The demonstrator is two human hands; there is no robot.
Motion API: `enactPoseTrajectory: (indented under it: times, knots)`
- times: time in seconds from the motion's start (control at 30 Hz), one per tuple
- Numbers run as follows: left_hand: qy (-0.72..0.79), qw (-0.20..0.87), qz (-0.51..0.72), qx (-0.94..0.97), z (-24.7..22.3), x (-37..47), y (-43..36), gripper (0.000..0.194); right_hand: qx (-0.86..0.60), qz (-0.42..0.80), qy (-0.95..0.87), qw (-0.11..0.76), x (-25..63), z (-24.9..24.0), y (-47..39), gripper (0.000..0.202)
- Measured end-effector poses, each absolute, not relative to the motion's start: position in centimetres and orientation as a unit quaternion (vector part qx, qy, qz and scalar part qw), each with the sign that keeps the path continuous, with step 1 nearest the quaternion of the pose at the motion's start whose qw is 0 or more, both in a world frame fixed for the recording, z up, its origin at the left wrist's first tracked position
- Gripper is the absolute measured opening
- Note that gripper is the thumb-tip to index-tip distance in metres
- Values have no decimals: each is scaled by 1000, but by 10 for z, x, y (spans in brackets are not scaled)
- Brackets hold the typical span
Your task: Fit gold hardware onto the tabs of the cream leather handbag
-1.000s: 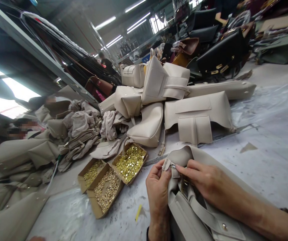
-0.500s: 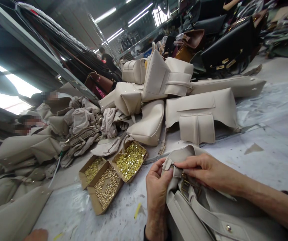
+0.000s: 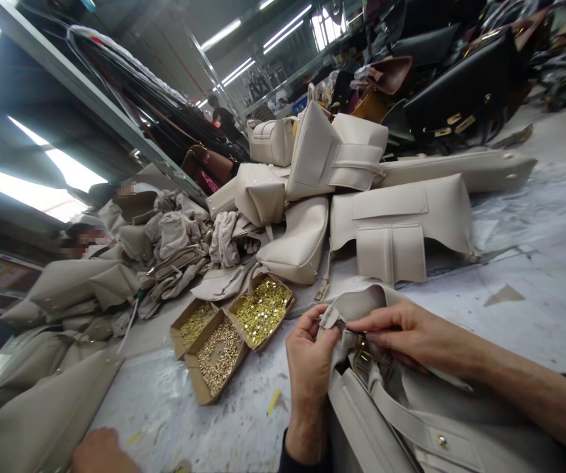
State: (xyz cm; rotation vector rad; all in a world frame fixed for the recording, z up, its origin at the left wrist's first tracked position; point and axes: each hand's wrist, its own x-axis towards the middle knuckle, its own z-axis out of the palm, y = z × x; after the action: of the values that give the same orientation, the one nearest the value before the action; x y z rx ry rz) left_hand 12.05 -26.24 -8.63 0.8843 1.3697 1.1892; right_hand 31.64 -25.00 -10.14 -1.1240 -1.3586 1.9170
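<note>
A beige handbag (image 3: pixel 440 387) lies in front of me at the lower right, its strap with a gold stud across it. My left hand (image 3: pixel 310 358) pinches a small leather tab (image 3: pixel 329 320) at the bag's top edge between thumb and fingers. From the right, my right hand (image 3: pixel 406 335) closes on the same edge, its fingertips almost meeting my left thumb. Just under the fingers hangs a gold buckle (image 3: pixel 364 358), partly covered. Whether a small fitting sits between the fingertips is hidden.
Left of my hands stand cardboard trays of gold studs (image 3: pixel 218 351) and gold pins (image 3: pixel 261 312). Beige bags (image 3: pixel 401 210) are piled behind; more bag bodies (image 3: pixel 51 394) lie left. Another person's hand (image 3: pixel 103 453) rests at the lower left. Black bags (image 3: pixel 465 85) fill the far right.
The view has shifted a little, so the surroundings sit further right. Both my hands stay on the bag's edge with slight finger movement. The other person's hand shows more at the lower left.
</note>
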Motion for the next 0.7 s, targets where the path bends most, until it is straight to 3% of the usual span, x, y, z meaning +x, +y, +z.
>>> enactPoseTrajectory:
  times: [0.23,0.33,0.4,0.53,0.7]
  knots:
    - [594,431,501,459,-74,126,-266,29,-369,720,-521,272,335,-98,-262,55]
    - [605,374,479,515,-66,120,-267,30,-355,704,-525,320,344,-80,-263,58]
    - [609,320,454,567,-58,112,-268,32,-362,640,-558,385,349,-63,-261,53]
    - [571,176,393,699,-39,95,-269,41,-386,400,-679,479,352,-40,-245,28]
    - [504,138,355,775,-37,88,-277,51,-324,272,-818,390,336,-39,-214,17]
